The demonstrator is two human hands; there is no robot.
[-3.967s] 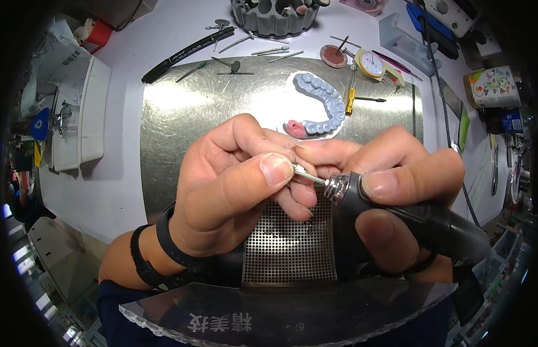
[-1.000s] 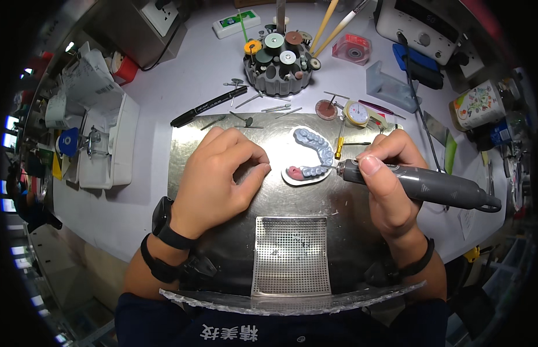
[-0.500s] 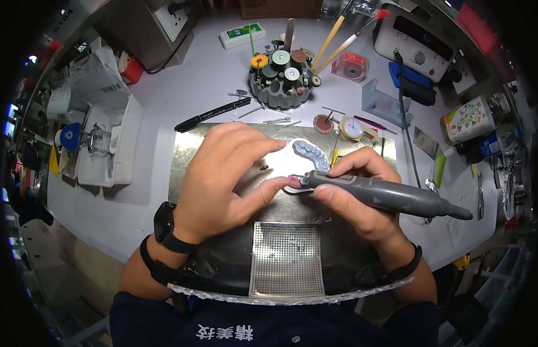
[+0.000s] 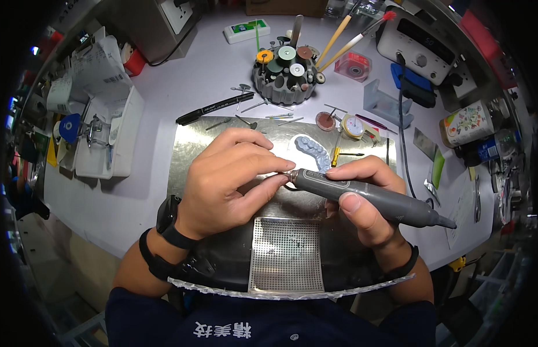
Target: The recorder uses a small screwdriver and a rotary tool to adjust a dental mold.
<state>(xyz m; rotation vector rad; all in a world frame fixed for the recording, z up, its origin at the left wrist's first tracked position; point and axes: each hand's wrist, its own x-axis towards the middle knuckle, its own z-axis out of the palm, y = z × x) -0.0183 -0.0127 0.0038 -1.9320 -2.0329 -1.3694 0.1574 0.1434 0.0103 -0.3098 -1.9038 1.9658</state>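
Note:
My right hand [image 4: 370, 185] is wrapped round a dark grey rotary handpiece [image 4: 396, 203], its nose pointing left and its cord end to the lower right. At that nose the thumb and forefinger of my left hand [image 4: 228, 173] are pinched together. Whatever lies between those fingertips is mostly hidden. Just beyond the handpiece is a grey-blue dental model [image 4: 312, 151] of a row of teeth, on a white round base. Under both hands lies a metal plate [image 4: 191, 150]. A small bur with a dark head [image 4: 253, 125] rests on it, beyond my left fingers.
A round bur stand [image 4: 285, 87] full of discs and burs is at the back, with a black marker [image 4: 214, 109] to its left. A dial gauge [image 4: 354, 126] sits right of the model. Far left stands a white bin [image 4: 133, 124]; a control box [image 4: 416, 43] is at back right.
My left thumb and forefinger have closed together at the handpiece's nose. A small brownish piece seen on the plate earlier no longer shows. The handpiece's rear end has swung slightly toward me.

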